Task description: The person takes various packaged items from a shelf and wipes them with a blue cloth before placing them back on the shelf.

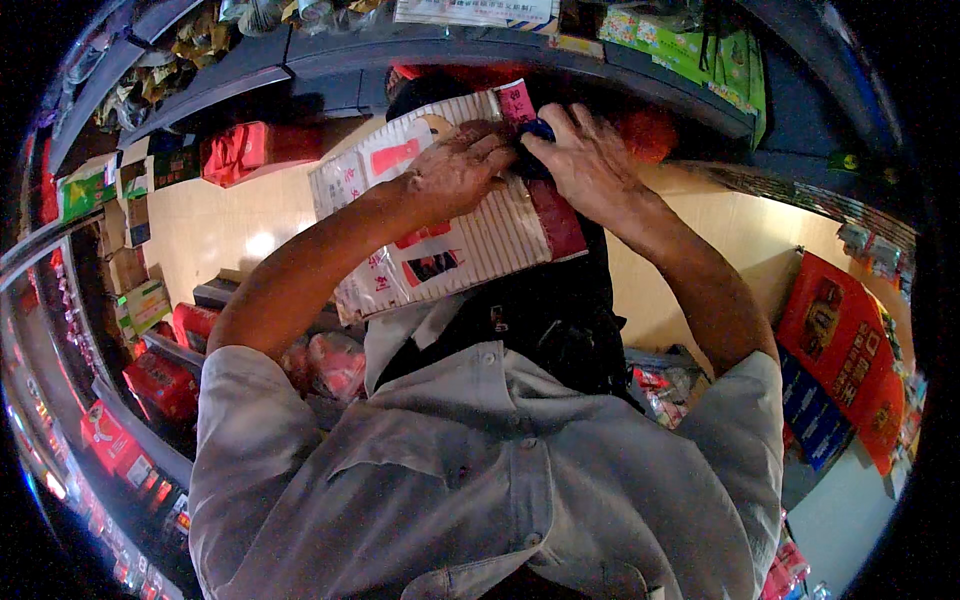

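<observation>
A flat, glossy striped package (pixel 490 225) with red pictures and a dark pink band along its right side lies tilted above my lap. My left hand (pixel 465 168) lies across its upper part, fingers bent and pressed together near the pink band. Over the band's upper end is my right hand (pixel 580 155), its fingers curled and its thumb against a small dark blue thing (pixel 540 130). That thing is mostly hidden, and I cannot make out its kind. Dark cloth or a black bag (pixel 575 310) is under the package.
Dark shelves (pixel 340 90) curve across the far side, with a green flowered box (pixel 690 55) on the right. Red bags (pixel 250 152) stand on the pale floor (pixel 200 225) at far left. Red cartons (pixel 840 340) are stacked at right, and packed shelves line the left.
</observation>
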A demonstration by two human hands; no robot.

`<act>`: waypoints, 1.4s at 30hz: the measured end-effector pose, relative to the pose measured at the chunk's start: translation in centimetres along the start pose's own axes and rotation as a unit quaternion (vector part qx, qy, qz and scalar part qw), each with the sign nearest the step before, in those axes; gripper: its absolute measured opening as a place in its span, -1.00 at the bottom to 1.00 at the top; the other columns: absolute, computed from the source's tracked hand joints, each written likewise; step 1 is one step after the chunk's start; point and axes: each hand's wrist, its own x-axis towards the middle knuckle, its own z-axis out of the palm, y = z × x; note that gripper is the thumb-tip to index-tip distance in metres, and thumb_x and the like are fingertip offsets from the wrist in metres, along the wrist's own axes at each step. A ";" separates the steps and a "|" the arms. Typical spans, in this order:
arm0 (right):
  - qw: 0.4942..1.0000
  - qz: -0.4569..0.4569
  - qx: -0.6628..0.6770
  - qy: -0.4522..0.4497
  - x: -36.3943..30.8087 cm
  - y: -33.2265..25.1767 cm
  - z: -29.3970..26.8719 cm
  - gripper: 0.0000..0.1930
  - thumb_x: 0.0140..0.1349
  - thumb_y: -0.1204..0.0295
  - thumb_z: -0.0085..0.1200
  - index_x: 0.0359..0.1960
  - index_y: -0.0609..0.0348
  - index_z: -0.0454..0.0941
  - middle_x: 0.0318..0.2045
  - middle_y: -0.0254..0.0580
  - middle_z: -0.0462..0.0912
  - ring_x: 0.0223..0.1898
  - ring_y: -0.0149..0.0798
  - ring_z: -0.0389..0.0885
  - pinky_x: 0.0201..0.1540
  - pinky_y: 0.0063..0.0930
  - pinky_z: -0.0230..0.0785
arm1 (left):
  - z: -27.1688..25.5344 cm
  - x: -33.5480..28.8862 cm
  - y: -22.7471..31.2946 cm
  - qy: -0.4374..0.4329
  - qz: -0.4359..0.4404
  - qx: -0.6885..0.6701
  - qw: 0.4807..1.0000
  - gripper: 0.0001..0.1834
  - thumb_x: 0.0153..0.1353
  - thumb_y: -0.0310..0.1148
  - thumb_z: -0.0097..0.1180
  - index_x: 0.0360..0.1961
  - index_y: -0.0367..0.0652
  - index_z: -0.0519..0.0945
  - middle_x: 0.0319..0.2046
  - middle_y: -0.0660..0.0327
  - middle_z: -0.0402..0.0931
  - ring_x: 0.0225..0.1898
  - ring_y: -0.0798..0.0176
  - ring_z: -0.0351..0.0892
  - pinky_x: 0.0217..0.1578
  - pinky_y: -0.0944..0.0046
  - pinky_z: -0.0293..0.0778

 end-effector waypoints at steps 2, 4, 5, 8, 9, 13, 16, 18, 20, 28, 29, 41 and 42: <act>0.999 -0.035 0.000 -0.039 -1.6 -0.5 -0.5 -0.74 0.11 0.39 -0.07 -0.16 0.06 0.53 -0.06 -0.02 0.37 0.00 0.08 0.38 -0.15 -0.08 0.44 | 0.3 -0.3 0.1 0.011 0.005 0.008 1.000 -0.61 0.01 -0.36 0.15 -0.07 -0.12 0.49 0.00 0.10 0.38 0.14 -0.03 0.29 0.12 0.04 0.30; 0.992 -0.095 0.017 -0.077 -4.1 -1.1 -1.1 -0.65 -0.02 0.47 0.02 -0.11 0.04 0.53 -0.09 -0.11 0.34 -0.05 0.01 0.35 -0.10 -0.15 0.34 | 0.2 -0.4 0.4 0.011 0.008 0.013 1.000 -0.59 0.01 -0.35 0.15 -0.04 -0.07 0.50 0.02 0.13 0.37 0.16 -0.02 0.27 0.11 0.03 0.31; 0.988 -0.099 0.035 -0.114 -5.4 -1.7 -1.3 -0.64 -0.02 0.48 0.02 -0.11 0.03 0.53 -0.09 -0.11 0.34 -0.04 0.01 0.35 -0.09 -0.14 0.34 | 0.2 -0.4 0.4 0.005 0.009 0.016 1.000 -0.58 0.01 -0.36 0.15 -0.03 -0.04 0.50 0.03 0.14 0.36 0.17 -0.01 0.26 0.11 0.02 0.32; 0.971 -0.100 0.080 -0.201 -7.5 -3.2 -3.0 -0.62 -0.03 0.49 0.04 -0.09 0.02 0.53 -0.09 -0.10 0.36 -0.01 0.00 0.34 -0.05 -0.14 0.34 | 0.9 -0.3 0.4 -0.002 0.015 0.021 1.000 -0.56 0.01 -0.37 0.14 0.00 -0.01 0.50 0.06 0.14 0.34 0.18 -0.01 0.24 0.10 0.01 0.32; 0.968 -0.097 0.090 -0.215 -7.7 -3.2 -3.5 -0.61 -0.04 0.49 0.05 -0.08 0.02 0.53 -0.09 -0.11 0.36 0.00 -0.01 0.34 -0.04 -0.14 0.34 | 0.8 -0.4 0.4 -0.003 0.015 0.024 1.000 -0.55 0.01 -0.37 0.13 0.01 0.00 0.49 0.07 0.13 0.33 0.18 -0.02 0.24 0.10 0.00 0.33; 0.959 -0.085 0.143 -0.231 -8.0 -2.4 -4.7 -0.58 -0.07 0.51 0.08 -0.07 0.02 0.56 -0.07 -0.10 0.40 -0.02 -0.04 0.40 0.01 -0.17 0.34 | 0.3 -0.5 0.3 0.003 0.056 0.038 0.998 -0.52 0.00 -0.35 0.18 0.03 0.00 0.49 0.12 0.08 0.29 0.17 -0.04 0.26 0.10 -0.03 0.30; 0.915 -0.013 0.232 -0.331 -7.7 -0.8 -5.4 -0.59 -0.09 0.57 0.07 -0.11 0.05 0.58 -0.11 -0.07 0.45 -0.09 -0.05 0.46 0.02 -0.26 0.36 | -1.0 -0.6 0.4 0.085 0.010 0.032 0.996 -0.49 -0.01 -0.33 0.21 0.05 -0.02 0.48 0.14 0.02 0.27 0.15 -0.09 0.27 0.11 -0.05 0.27; 0.912 0.043 0.316 -0.259 -8.4 1.5 -5.4 -0.62 -0.08 0.60 0.05 -0.14 0.09 0.58 -0.16 -0.09 0.48 -0.11 -0.10 0.49 0.01 -0.33 0.35 | -2.8 -1.1 0.2 0.154 -0.100 0.009 0.983 -0.49 0.01 -0.31 0.23 0.05 -0.04 0.47 0.14 -0.02 0.26 0.14 -0.12 0.27 0.12 -0.07 0.25; 0.904 0.104 0.395 -0.129 -8.0 2.2 -5.9 -0.65 -0.03 0.58 0.05 -0.13 0.17 0.56 -0.21 -0.09 0.52 -0.13 -0.12 0.52 0.01 -0.37 0.35 | -4.1 -3.6 -0.6 0.207 -0.226 0.043 0.951 -0.48 0.04 -0.27 0.22 0.07 -0.07 0.44 0.13 -0.05 0.27 0.13 -0.14 0.27 0.12 -0.08 0.24; 0.944 -0.141 0.296 -0.028 -0.3 -10.1 -1.8 -0.69 -0.02 0.47 0.13 -0.16 -0.03 0.57 -0.05 -0.15 0.43 -0.01 -0.07 0.44 0.02 -0.26 0.37 | 3.0 -16.1 -4.4 0.119 -0.378 0.060 0.916 -0.24 0.05 0.00 0.23 0.16 -0.28 0.32 0.09 -0.20 0.29 0.08 -0.19 0.34 0.08 -0.06 0.29; 0.949 -0.168 0.253 -0.091 -0.6 -10.2 0.0 -0.70 -0.03 0.47 0.12 -0.18 -0.04 0.58 -0.04 -0.15 0.42 0.01 -0.08 0.43 0.01 -0.25 0.38 | 3.5 -16.5 -4.1 0.130 -0.427 0.004 0.895 -0.19 0.04 0.04 0.23 0.15 -0.35 0.31 0.08 -0.23 0.29 0.07 -0.20 0.35 0.08 -0.05 0.29; 0.957 0.222 0.182 -0.047 -2.6 0.4 -6.3 -0.75 0.00 0.48 0.11 -0.21 0.15 0.57 -0.21 -0.02 0.50 -0.12 0.05 0.51 -0.02 -0.24 0.39 | 1.2 -18.0 -0.7 0.295 -0.579 -0.157 0.744 -0.11 0.02 0.01 0.29 0.18 -0.45 0.23 0.13 -0.23 0.21 0.16 -0.14 0.25 0.04 0.06 0.34; 0.950 0.206 0.234 0.005 -2.1 -0.2 -6.6 -0.71 0.01 0.47 0.11 -0.17 0.13 0.55 -0.19 -0.02 0.50 -0.09 0.04 0.49 -0.01 -0.25 0.38 | 0.5 -17.5 0.7 0.327 -0.606 -0.219 0.691 -0.15 0.07 0.02 0.24 0.17 -0.45 0.24 0.04 -0.14 0.35 0.05 -0.04 0.39 -0.06 0.18 0.44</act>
